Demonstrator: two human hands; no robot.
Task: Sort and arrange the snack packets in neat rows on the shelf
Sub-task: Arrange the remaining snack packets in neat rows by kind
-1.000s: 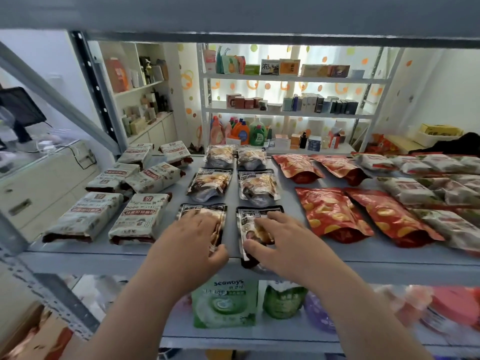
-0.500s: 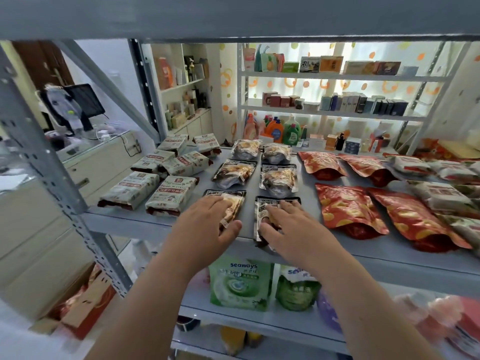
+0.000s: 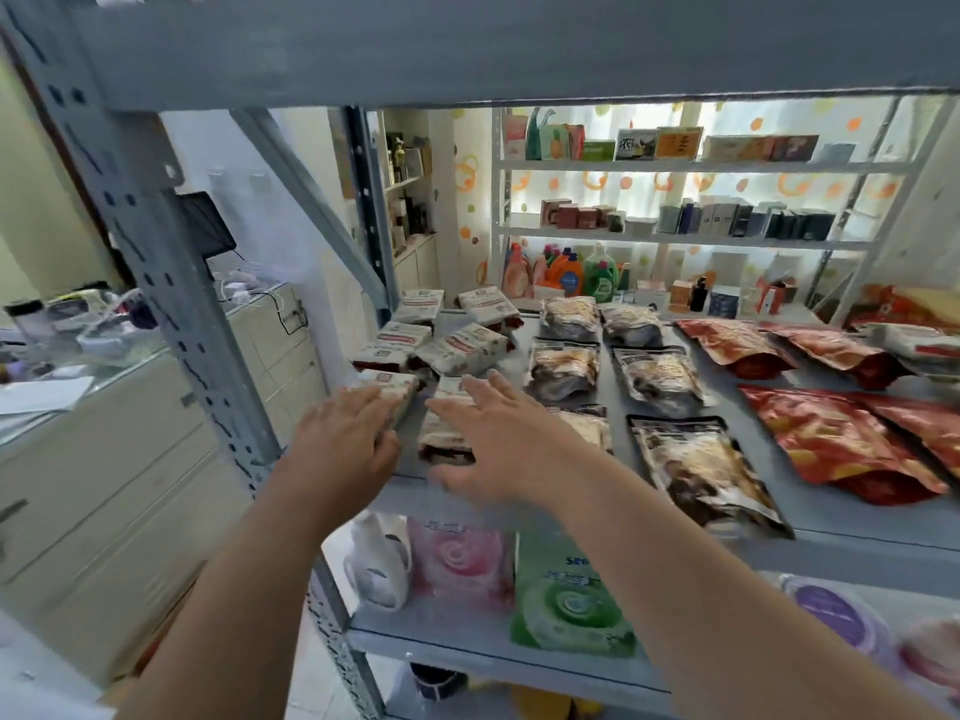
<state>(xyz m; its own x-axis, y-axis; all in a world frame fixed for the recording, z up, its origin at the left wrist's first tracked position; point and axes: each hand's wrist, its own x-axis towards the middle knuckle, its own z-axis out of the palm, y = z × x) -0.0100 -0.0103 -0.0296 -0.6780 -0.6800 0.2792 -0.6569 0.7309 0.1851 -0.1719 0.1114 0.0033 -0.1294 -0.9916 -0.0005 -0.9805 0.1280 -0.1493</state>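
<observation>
**A:** What do you have on the head view?

**B:** I see both hands out over the left end of the grey shelf (image 3: 857, 532). My left hand (image 3: 345, 444) lies palm down, fingers spread flat, on the near white snack packet (image 3: 387, 385) in the outer column. It presses on the packet rather than gripping it. My right hand (image 3: 498, 441) is just beside it, fingers splayed wide and blurred, over the next white packet (image 3: 441, 433). I cannot tell whether that palm touches the packet or floats above it.

**A:** Is either hand holding anything?

**B:** No, both are spread, nothing pinched or lifted.

**A:** Where are the other packets?

**B:** Beyond my fingertips, more white packets (image 3: 457, 350) lie in a loose double column running to the back of the shelf, some skewed and overlapping. To the right of my right hand are the dark brown-and-clear pouches (image 3: 662, 376) in two columns; the nearest one (image 3: 701, 470) lies tilted, close to the front edge, and another is partly hidden under my right wrist. Further right of those are the red foil bags (image 3: 831, 439), two columns deep, and past them, at the frame's edge, a few pale packets (image 3: 914, 345).

**A:** Below your arms?

**B:** On the lower shelf, a green refill pouch (image 3: 569, 605), a pink one (image 3: 462, 563) and a white pouch (image 3: 376, 563) beneath my forearms.
</observation>
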